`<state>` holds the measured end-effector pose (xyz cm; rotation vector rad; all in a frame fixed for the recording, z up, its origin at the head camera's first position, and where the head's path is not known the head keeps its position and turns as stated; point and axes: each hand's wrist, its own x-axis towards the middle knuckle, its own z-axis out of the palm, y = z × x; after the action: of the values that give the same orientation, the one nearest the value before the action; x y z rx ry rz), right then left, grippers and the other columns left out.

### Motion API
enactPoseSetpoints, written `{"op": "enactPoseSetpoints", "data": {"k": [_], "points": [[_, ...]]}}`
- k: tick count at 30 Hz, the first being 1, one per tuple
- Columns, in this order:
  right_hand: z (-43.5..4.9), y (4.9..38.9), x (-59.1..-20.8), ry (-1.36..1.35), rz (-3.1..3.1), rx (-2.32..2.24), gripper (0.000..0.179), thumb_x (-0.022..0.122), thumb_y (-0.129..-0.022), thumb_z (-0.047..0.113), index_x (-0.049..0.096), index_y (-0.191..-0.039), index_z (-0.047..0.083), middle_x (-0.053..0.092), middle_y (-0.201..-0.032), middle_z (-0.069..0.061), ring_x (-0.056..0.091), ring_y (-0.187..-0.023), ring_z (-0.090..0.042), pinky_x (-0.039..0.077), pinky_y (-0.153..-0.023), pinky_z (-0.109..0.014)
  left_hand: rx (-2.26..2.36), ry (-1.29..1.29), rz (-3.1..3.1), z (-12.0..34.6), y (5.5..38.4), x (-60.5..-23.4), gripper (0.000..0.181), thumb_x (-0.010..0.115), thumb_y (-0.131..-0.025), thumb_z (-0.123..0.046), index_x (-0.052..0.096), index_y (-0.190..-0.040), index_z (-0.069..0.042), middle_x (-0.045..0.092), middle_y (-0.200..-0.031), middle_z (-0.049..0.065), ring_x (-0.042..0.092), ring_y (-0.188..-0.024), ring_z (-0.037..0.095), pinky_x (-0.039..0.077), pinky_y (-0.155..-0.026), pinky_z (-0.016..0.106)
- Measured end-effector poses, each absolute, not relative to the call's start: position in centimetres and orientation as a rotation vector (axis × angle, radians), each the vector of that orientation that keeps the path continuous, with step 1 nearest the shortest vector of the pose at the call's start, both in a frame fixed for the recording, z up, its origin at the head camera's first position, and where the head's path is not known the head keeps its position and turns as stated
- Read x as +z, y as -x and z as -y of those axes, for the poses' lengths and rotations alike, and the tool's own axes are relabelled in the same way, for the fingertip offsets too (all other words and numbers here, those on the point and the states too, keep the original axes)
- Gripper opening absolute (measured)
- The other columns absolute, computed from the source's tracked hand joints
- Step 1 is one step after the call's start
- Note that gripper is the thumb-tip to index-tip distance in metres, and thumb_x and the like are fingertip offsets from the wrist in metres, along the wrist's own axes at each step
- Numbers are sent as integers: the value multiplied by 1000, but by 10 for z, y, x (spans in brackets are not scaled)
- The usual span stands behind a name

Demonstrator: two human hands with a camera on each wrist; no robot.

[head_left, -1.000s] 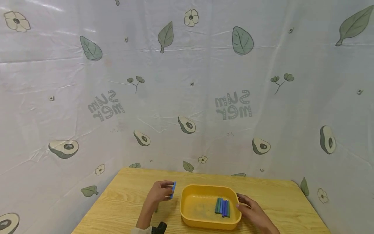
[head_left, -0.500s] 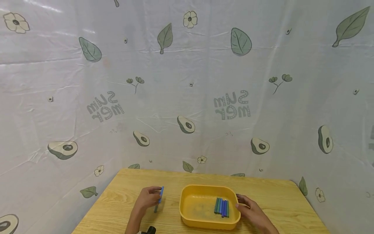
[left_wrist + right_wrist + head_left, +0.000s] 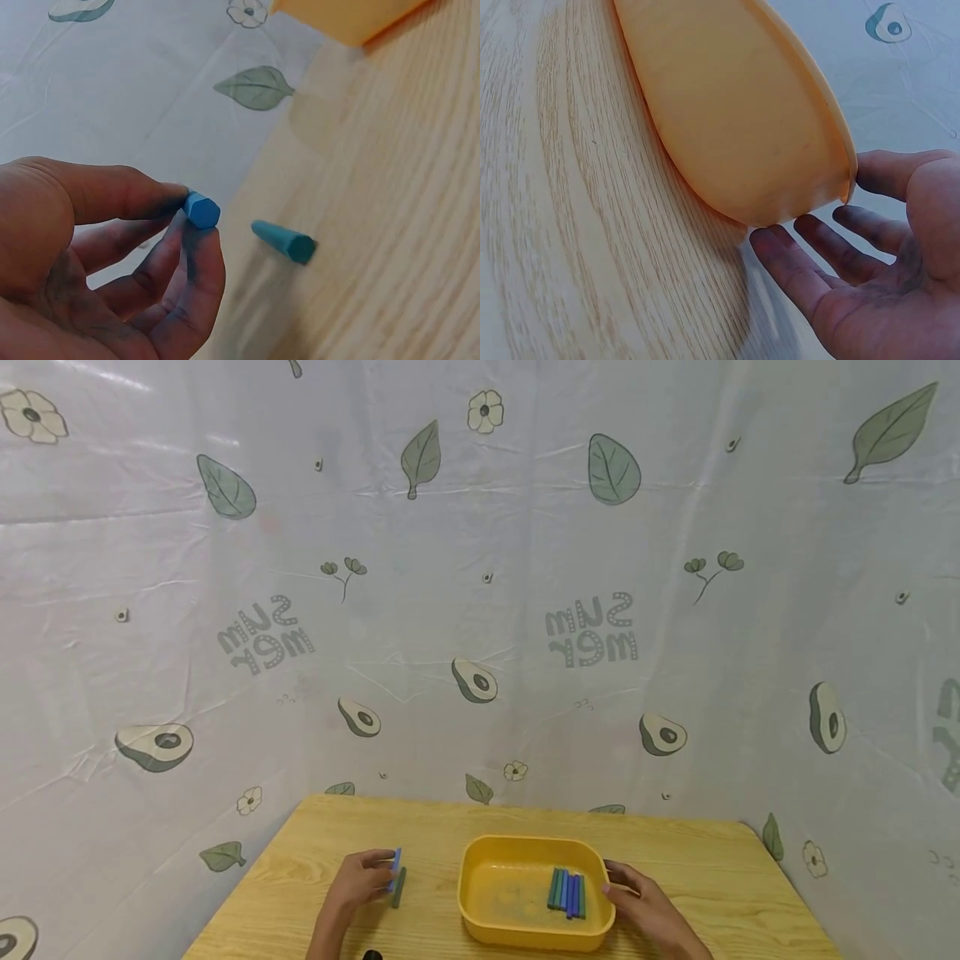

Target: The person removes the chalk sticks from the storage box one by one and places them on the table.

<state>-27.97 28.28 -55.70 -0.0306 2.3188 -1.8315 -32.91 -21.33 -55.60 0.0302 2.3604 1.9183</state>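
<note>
Between thumb and fingertips, my left hand (image 3: 358, 878) pinches a blue six-sided chalk stick (image 3: 203, 212), its end facing the left wrist camera. A green chalk stick (image 3: 289, 241) lies on the table just beside that hand. Blue dust stains the left fingers. At the right end of a yellow plastic tray (image 3: 525, 935), my right hand (image 3: 643, 902) holds the side, thumb at the rim and fingertips against the outer wall. Inside the tray, toward its right, several green and blue chalk sticks (image 3: 567, 894) lie side by side.
The wooden table (image 3: 697, 860) carries the tray near its front middle. Behind and around it hangs a pale curtain (image 3: 420, 610) printed with avocados and leaves. Chalk dust marks the tray floor. A small dark object (image 3: 372, 955) shows at the bottom edge.
My left hand has moved left and toward me with the blue chalk stick, close to the green one on the table. The right hand stays at the tray.
</note>
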Motion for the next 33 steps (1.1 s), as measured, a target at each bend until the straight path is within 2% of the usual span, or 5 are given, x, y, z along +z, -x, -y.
{"op": "enactPoseSetpoints", "data": {"k": [7,15,24,33], "points": [[-284,278,-558,83,-2283,-1855,75,60,-111,31,28,-162,-14,45,-155,-40,59,-137,-45,61,-102,-47,1849,-34,-2485,213,333,-565,45,70,-95,3,62,-137,17,70,-126,36,77,-95,25,67,-81,41],[-282,276,-556,49,-2312,-1830,74,61,-111,31,30,-162,-13,47,-154,-39,57,-139,-46,61,-103,-46,1807,-9,-2562,212,336,-568,42,70,-92,6,65,-132,18,73,-120,35,77,-97,31,66,-77,42],[-281,274,-552,87,-2325,-1816,72,59,-112,30,29,-162,-13,46,-155,-39,56,-140,-47,60,-103,-46,1644,41,-2744,209,336,-568,36,73,-84,4,74,-119,14,79,-105,26,78,-93,31,63,-71,37],[-279,275,-556,53,-2317,-1817,73,61,-111,30,31,-162,-12,48,-154,-38,58,-139,-45,61,-103,-46,1573,43,-2769,208,333,-571,37,75,-84,3,73,-120,14,80,-103,24,78,-96,35,63,-77,41]]}}
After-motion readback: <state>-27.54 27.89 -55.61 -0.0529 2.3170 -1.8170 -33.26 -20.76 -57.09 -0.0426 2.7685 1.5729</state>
